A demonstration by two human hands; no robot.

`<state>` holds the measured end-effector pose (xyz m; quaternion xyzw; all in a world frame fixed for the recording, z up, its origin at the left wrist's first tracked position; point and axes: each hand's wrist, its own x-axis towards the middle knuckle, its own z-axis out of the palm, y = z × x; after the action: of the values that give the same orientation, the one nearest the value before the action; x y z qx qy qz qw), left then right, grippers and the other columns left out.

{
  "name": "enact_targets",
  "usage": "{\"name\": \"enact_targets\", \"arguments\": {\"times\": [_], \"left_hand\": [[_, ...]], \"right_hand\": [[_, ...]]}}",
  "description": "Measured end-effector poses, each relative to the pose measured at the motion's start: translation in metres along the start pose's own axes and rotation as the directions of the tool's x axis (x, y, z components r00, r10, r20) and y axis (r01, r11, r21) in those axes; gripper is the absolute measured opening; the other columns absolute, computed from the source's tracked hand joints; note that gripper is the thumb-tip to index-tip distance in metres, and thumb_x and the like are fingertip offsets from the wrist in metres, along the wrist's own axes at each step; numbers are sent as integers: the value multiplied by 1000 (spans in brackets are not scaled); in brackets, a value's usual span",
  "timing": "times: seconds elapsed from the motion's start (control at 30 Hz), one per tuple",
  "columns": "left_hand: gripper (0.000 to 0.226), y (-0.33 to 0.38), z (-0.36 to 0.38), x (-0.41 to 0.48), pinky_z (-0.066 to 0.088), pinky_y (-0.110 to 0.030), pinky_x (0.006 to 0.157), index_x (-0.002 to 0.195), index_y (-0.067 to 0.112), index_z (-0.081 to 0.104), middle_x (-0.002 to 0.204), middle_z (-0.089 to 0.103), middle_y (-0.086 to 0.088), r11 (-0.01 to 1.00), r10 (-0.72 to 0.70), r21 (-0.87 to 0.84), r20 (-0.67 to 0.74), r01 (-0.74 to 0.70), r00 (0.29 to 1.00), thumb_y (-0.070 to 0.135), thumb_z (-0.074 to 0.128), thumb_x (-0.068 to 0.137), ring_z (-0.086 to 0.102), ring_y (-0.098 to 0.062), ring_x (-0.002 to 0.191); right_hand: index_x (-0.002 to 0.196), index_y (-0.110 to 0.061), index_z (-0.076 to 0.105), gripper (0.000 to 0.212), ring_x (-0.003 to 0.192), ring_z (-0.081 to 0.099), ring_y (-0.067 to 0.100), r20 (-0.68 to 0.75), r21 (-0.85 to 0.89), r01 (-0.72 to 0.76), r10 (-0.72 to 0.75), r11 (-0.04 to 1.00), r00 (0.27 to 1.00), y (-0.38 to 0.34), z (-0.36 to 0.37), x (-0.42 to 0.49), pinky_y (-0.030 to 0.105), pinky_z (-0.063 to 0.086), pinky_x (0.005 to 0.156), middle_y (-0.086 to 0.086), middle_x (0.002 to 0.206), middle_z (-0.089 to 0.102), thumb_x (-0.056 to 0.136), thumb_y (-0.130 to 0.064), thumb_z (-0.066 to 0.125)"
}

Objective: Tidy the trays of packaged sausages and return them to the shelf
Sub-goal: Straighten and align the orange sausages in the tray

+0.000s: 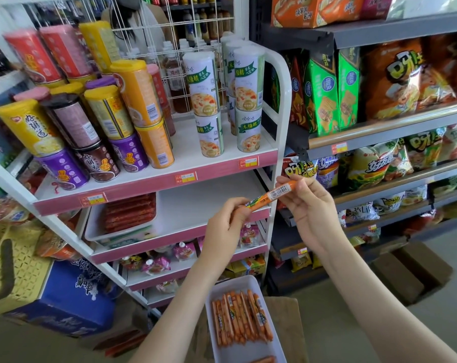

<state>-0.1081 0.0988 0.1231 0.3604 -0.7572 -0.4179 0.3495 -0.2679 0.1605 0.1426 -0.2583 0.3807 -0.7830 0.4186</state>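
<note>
Mid-sort at a shop display: a left hand [227,224] and right hand [306,203] each pinch one end of a single orange sausage [272,193] at centre frame, in front of the white shelf [203,203]. At bottom centre a tray [245,284] holds a mostly aligned row of matching sausages, not yet shelved. A second tray [96,221] of red sausages sits on the shelf at centre left, with a gap beside it. Sorting looks well advanced, but the lower tray's return appears outstanding
</note>
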Motion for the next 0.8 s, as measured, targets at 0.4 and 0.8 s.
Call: {"name": "enact_targets", "arguments": {"times": [0.4,0.8], "left_hand": [[24,7,2,-4,48,-8,79,103,38,55,99,63,23,990,23,-134,-73,-33,997,29,66,83,62,6,93],[32,-2,8,5,42,-3,78,110,16,63,101,69,3,925,289,274,-61,-262,956,39,50,93,63,-5,92]], "right_hand": [[92,-6,59,22,65,72,19,-301,574,-240,475,783,827,29,-8,7,28,59,62,11,73,73,101,-18,43],[117,-28,60,26,106,57,-1,138,-638,92,-4,764,990,21,3,-3,22,46,93,-13,114,63,91,-30,58]]}}
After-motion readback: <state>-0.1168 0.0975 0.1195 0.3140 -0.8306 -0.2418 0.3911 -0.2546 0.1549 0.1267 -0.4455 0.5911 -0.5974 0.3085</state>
